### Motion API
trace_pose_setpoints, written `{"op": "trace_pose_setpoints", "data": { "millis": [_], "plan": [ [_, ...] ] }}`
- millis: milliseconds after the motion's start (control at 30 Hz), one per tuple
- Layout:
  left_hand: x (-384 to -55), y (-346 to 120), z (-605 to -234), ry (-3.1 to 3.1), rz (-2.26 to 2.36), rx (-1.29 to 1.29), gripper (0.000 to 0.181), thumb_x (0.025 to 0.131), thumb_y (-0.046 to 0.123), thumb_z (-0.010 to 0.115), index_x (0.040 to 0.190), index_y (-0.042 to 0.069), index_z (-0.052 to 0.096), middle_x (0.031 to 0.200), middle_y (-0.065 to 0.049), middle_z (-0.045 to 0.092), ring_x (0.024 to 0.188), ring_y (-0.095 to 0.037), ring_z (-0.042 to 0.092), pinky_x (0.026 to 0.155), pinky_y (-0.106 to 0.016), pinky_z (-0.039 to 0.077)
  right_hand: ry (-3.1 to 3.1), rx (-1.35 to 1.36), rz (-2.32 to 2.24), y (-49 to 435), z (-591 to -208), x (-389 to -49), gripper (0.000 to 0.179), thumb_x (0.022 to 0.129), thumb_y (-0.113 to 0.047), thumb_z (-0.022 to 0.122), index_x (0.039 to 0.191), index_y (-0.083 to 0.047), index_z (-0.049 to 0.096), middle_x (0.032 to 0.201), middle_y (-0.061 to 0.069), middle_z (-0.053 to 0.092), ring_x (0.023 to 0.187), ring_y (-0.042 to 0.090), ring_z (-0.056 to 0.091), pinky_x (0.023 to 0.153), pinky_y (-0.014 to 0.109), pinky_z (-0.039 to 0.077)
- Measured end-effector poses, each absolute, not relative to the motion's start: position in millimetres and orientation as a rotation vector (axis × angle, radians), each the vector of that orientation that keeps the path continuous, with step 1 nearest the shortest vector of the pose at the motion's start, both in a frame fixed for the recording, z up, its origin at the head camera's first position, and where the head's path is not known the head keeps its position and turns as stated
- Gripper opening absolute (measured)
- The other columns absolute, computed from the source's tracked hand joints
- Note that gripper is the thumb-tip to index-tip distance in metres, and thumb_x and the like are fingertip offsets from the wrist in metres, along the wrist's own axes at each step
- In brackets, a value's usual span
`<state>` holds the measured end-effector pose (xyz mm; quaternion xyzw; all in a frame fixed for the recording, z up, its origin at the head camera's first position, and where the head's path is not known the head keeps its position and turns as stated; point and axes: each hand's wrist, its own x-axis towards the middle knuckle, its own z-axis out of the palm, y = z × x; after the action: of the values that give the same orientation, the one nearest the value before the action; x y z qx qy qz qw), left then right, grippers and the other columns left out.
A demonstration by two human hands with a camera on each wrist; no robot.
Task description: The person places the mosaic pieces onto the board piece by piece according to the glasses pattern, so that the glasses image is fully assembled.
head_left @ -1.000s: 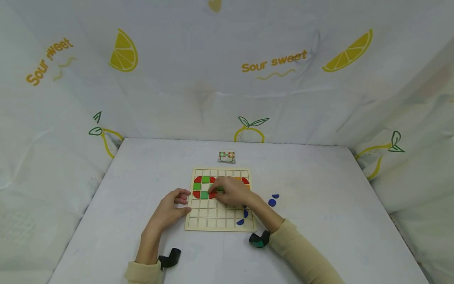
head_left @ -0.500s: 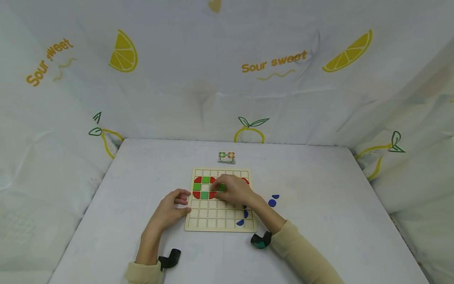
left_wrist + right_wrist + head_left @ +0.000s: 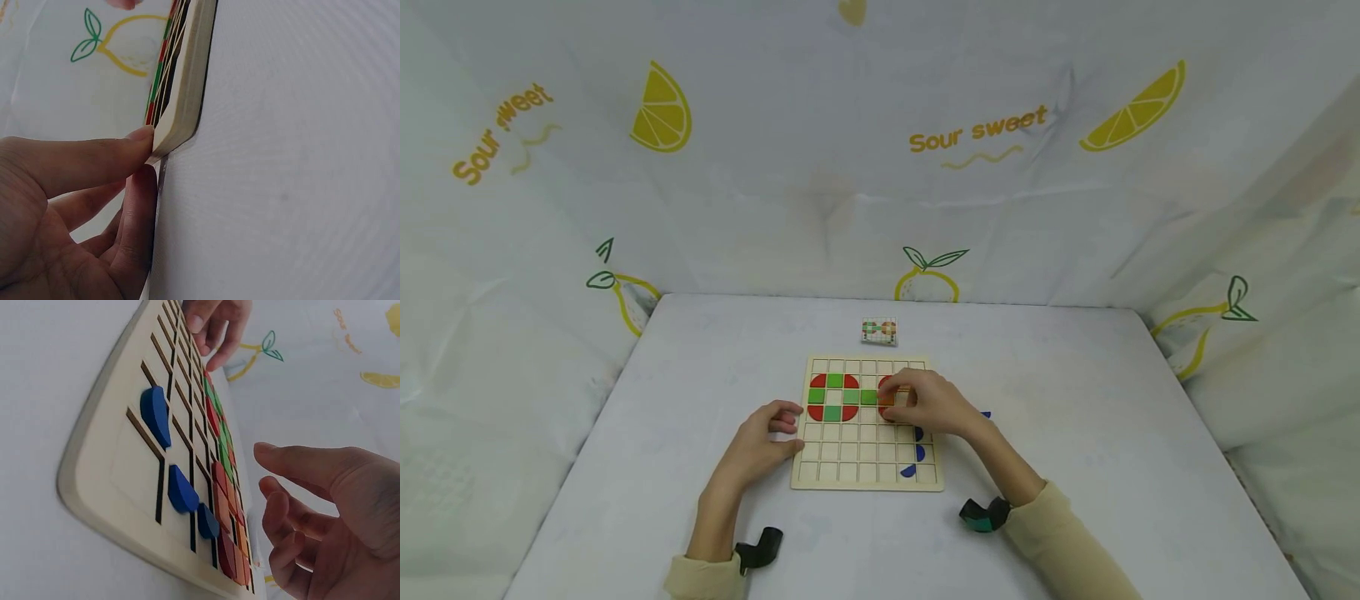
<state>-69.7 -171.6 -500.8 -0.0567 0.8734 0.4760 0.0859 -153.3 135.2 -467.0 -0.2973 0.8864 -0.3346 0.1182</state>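
A pale wooden grid board (image 3: pixel 850 452) lies flat on the table. Red quarter-round and green square tiles form a ring at its upper left; a green tile (image 3: pixel 868 397) sits to the right of that ring. My left hand (image 3: pixel 763 437) touches the board's left edge with thumb and fingertips. Over the right-hand cluster of red and orange tiles (image 3: pixel 221 509) hovers my right hand (image 3: pixel 934 403), partly hiding them in the head view. In the right wrist view its thumb and fingers stand apart, with nothing seen between them. Blue half-round pieces (image 3: pixel 183 489) rest loose on the board's right side.
A small pattern card (image 3: pixel 879 331) lies beyond the board. To the right of the board, a blue piece (image 3: pixel 987 414) shows partly behind the right forearm. Black wrist cameras (image 3: pixel 760 547) stick out beside both sleeves. A white printed sheet (image 3: pixel 820 208) rises behind the table.
My right hand has moved right from the green tiles to the red and orange ones, uncovering the middle green tiles. The left hand stays on the board's edge.
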Motion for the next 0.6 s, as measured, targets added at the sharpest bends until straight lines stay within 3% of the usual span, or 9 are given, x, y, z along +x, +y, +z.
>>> {"op": "trace_pose_setpoints", "data": {
  "millis": [167, 267, 600],
  "plan": [
    [-69, -172, -501, 2.599, 1.416, -0.169, 0.046, 0.088, -0.001, 0.082, 0.132, 0.006, 0.069, 0.117, -0.011, 0.069, 0.109, -0.022, 0.067, 0.090, -0.034, 0.054, 2.545, -0.787, -1.003, 160, -462, -152, 0.033, 0.094, -0.029, 0.085, 0.123, -0.014, 0.078, 0.123, 0.004, 0.077, 0.091, 0.016, 0.059, 0.074, 0.024, 0.048],
    [-69, -172, -500, 2.597, 1.415, -0.166, 0.046, 0.088, 0.000, 0.082, 0.131, 0.006, 0.069, 0.117, -0.011, 0.069, 0.109, -0.022, 0.067, 0.091, -0.035, 0.054, 2.533, -0.745, -1.024, 177, -460, -152, 0.035, 0.094, -0.026, 0.086, 0.125, -0.012, 0.077, 0.127, 0.009, 0.076, 0.086, 0.017, 0.060, 0.070, 0.024, 0.051],
    [-69, -172, -498, 2.599, 1.414, -0.164, 0.047, 0.087, 0.001, 0.083, 0.132, 0.006, 0.069, 0.116, -0.010, 0.069, 0.108, -0.021, 0.066, 0.090, -0.035, 0.055, 2.490, -0.593, -1.003, 235, -459, -157, 0.036, 0.094, -0.020, 0.085, 0.127, -0.008, 0.077, 0.126, 0.014, 0.077, 0.086, 0.019, 0.062, 0.069, 0.025, 0.053]
  ]
}}
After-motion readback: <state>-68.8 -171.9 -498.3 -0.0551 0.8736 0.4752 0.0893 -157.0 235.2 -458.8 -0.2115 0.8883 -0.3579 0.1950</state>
